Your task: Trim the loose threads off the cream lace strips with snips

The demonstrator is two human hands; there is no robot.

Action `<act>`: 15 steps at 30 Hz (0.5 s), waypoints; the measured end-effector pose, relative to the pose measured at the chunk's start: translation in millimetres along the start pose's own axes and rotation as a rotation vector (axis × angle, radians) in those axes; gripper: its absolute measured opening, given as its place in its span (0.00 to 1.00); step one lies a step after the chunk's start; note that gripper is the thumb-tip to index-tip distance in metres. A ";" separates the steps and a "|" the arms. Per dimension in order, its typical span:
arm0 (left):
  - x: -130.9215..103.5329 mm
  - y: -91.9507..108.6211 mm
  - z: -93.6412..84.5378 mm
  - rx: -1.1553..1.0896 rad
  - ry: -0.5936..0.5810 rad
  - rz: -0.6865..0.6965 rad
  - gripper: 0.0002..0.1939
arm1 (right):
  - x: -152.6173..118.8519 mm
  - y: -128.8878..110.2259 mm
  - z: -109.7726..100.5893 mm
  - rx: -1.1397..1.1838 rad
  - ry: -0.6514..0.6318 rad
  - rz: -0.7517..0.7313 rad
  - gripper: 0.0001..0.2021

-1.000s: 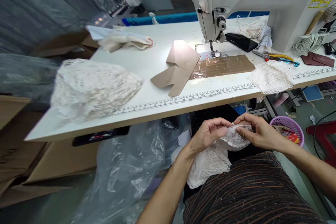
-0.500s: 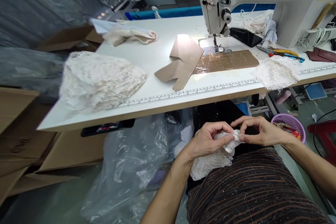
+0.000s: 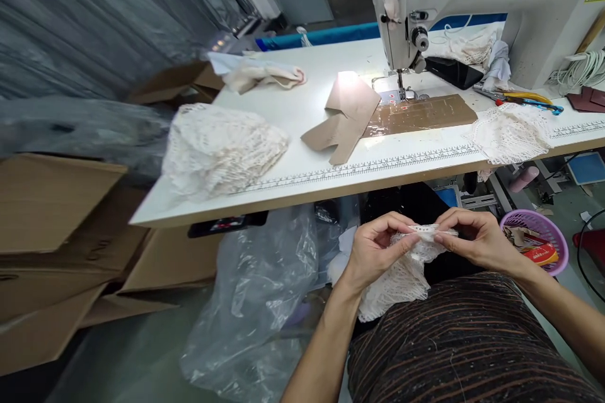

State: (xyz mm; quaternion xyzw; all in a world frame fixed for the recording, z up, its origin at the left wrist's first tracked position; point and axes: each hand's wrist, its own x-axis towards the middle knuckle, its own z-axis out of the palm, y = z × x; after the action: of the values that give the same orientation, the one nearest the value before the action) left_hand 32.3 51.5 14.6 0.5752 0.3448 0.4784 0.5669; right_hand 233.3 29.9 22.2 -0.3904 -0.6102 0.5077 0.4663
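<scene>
Above my lap, my left hand (image 3: 380,249) and my right hand (image 3: 472,239) pinch the upper edge of a white lace fabric piece (image 3: 399,283) between thumbs and fingers. A short stretch of that edge runs between the two pinches, while the rest hangs down over my dark clothing. On the table edge to the right lies another white lace piece (image 3: 513,132). A pile of similar white lace (image 3: 220,151) rests at the table's left end.
A sewing machine (image 3: 401,19) stands on the white table (image 3: 283,198), with brown paper (image 3: 350,116) left of its needle. Scissors (image 3: 520,97) lie to the right. Below are a purple basket (image 3: 562,252), clear plastic (image 3: 265,283) and cardboard boxes (image 3: 57,201).
My hands have moved slightly apart, drawing the lace edge straighter between them. The camera view has shifted left, so the table and machine appear further right.
</scene>
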 end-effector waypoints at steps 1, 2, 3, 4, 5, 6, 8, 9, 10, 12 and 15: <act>-0.1 -0.1 1.0 0.001 0.017 0.009 0.10 | 0.4 0.5 1.1 0.028 0.015 0.020 0.05; -0.3 -0.2 2.0 0.004 0.031 0.016 0.10 | 0.7 1.1 2.1 0.051 0.029 0.041 0.06; -0.6 -0.5 3.0 0.011 0.044 0.021 0.10 | 1.0 1.6 3.1 0.068 0.041 0.061 0.07; -0.9 -0.8 3.8 0.019 0.056 0.024 0.10 | 1.1 2.1 3.9 0.080 0.050 0.076 0.08; -1.3 -1.1 4.6 0.027 0.068 0.024 0.11 | 1.2 2.7 4.7 0.087 0.057 0.088 0.09; -1.8 -1.4 5.4 0.035 0.081 0.022 0.11 | 1.3 3.4 5.3 0.092 0.064 0.097 0.09; -2.9 -1.8 6.7 0.050 0.109 0.004 0.12 | 1.5 4.5 6.2 0.097 0.084 0.106 0.10; -3.5 -1.9 7.3 0.055 0.120 -0.007 0.13 | 1.6 5.1 6.5 0.100 0.093 0.110 0.11; -4.0 -2.1 7.7 0.058 0.127 -0.017 0.14 | 1.7 5.5 6.8 0.104 0.102 0.115 0.12; -5.0 -2.7 8.3 0.064 0.134 -0.029 0.16 | 1.9 5.9 7.2 0.114 0.113 0.133 0.14; -6.0 -4.9 7.3 0.083 0.132 -0.025 0.17 | 2.4 6.2 8.1 0.136 0.110 0.180 0.17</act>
State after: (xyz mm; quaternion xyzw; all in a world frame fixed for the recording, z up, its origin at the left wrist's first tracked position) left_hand 38.0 44.2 9.6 0.5614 0.4080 0.4935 0.5243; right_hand 224.8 31.3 16.1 -0.4382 -0.5104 0.5657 0.4770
